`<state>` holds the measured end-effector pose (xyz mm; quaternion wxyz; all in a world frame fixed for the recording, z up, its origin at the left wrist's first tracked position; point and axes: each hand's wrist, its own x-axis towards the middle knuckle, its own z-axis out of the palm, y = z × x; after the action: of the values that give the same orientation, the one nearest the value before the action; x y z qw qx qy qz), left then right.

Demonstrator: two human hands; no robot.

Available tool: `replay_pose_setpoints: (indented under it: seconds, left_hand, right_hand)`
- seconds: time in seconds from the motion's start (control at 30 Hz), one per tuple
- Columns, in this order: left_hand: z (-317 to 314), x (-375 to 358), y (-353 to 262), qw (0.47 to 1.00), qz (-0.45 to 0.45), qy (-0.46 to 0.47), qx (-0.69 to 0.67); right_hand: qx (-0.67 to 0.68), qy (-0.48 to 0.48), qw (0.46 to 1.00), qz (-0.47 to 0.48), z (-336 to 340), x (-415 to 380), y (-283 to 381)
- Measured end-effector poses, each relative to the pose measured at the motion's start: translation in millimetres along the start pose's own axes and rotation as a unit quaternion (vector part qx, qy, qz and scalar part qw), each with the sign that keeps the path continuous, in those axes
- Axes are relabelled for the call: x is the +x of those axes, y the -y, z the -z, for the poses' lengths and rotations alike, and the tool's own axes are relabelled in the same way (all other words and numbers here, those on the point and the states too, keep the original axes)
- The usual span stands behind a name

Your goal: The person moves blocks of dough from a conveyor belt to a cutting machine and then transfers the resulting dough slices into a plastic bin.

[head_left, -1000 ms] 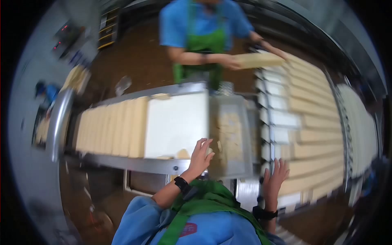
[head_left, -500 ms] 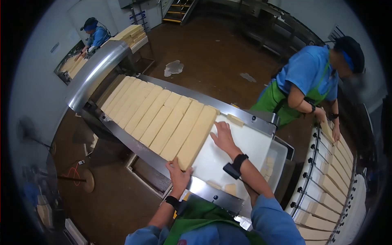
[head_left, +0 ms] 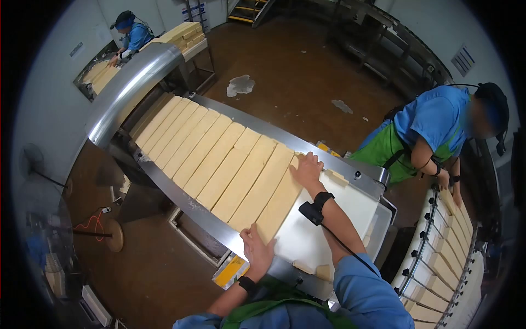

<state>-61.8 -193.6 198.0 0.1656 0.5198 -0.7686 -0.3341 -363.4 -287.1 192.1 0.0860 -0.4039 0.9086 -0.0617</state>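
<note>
Long pale-yellow cheese blocks (head_left: 205, 156) lie side by side across a white conveyor belt (head_left: 312, 233). At the end of the row, the last cheese block (head_left: 280, 205) spans between my two hands. My left hand (head_left: 257, 251) grips its near end, fingers bent over the corner. Its far end is under my right hand (head_left: 308, 172), with the fingers curled around the edge. Small cheese offcuts (head_left: 323, 272) rest by the near metal rail, and another cheese piece (head_left: 336, 176) is by the far rail.
A curved metal hood (head_left: 134, 90) covers the belt's far end. On the right, a co-worker (head_left: 422, 131) handles blocks on a slotted rack (head_left: 438, 257). Another person (head_left: 131, 38) works at the back left. A pale bin (head_left: 378, 222) sits below the belt's end.
My right hand has moved from over the bare belt onto the last block's far end. My left hand stays at the near end. The camera view has shifted slightly.
</note>
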Motion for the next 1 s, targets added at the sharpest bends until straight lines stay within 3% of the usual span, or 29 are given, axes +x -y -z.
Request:
replay_pose_setpoints:
  seconds: [0.17, 0.27, 0.33, 0.37, 0.43, 0.5, 0.53, 0.63, 0.67, 0.77, 0.8, 0.83, 0.9, 0.93, 1.0]
  left_hand:
    - [-4.6, 2.8, -2.0, 0.999, -0.012, -0.009, 0.03]
    - [-3.0, 4.6, -6.7, 0.997, -0.068, 0.016, 0.036]
    - [-2.2, 6.8, -14.2, 0.989, -0.117, 0.07, 0.062]
    - [-2.5, 8.9, -16.8, 0.987, -0.126, 0.076, 0.062]
    - [-2.4, 17.6, -22.9, 0.967, -0.191, 0.155, 0.061]
    - [-3.9, 26.3, -28.6, 0.952, -0.238, 0.178, 0.069]
    - [-6.7, 30.5, -31.8, 0.939, -0.277, 0.192, 0.074]
    - [-24.3, 31.0, -33.9, 0.927, -0.239, 0.251, 0.143]
    - [-28.9, 30.2, -37.1, 0.929, -0.214, 0.256, 0.162]
    - [-58.5, 34.1, -15.3, 0.928, -0.286, 0.202, 0.128]
    - [-57.8, 31.0, -19.3, 0.928, -0.301, 0.2, 0.093]
    - [-56.5, 24.1, -23.0, 0.927, -0.299, 0.199, 0.105]
    - [-54.8, -3.9, -48.2, 0.907, -0.335, 0.229, 0.115]
    - [-51.4, -22.8, -61.8, 0.913, -0.332, 0.222, 0.077]
    - [-55.2, -55.0, -89.9, 0.91, -0.343, 0.229, 0.044]
  right_hand:
    - [0.002, -0.091, 0.996, 0.013, -6.1, -14.7, -30.2]
    - [0.074, -0.129, 0.988, 0.032, -3.4, -54.3, -89.7]
    - [0.099, -0.209, 0.973, -0.012, -26.9, -93.1, -137.1]
    - [0.091, -0.172, 0.977, -0.087, -11.7, -123.6, -147.6]
    - [0.087, -0.17, 0.974, -0.12, 12.2, -175.2, -167.3]
    - [0.095, -0.161, 0.954, -0.233, 19.9, -218.5, -182.9]
    - [0.08, -0.246, 0.946, -0.197, 8.8, -233.9, -187.3]
    - [0.025, -0.26, 0.943, -0.205, -20.0, -245.2, -192.3]
    - [0.061, -0.262, 0.939, -0.213, -23.2, -245.0, -190.9]
    - [0.087, -0.295, 0.924, -0.225, -24.3, -256.0, -180.8]
    - [0.129, -0.231, 0.926, -0.268, -15.1, -263.0, -178.7]
    - [0.188, -0.227, 0.913, -0.284, -3.6, -278.7, -174.7]
    - [0.075, -0.356, 0.883, -0.297, -3.0, -313.3, -171.3]
    - [0.16, -0.359, 0.863, -0.316, 14.7, -340.9, -174.3]
    - [0.164, -0.413, 0.816, -0.37, 41.6, -395.4, -184.6]
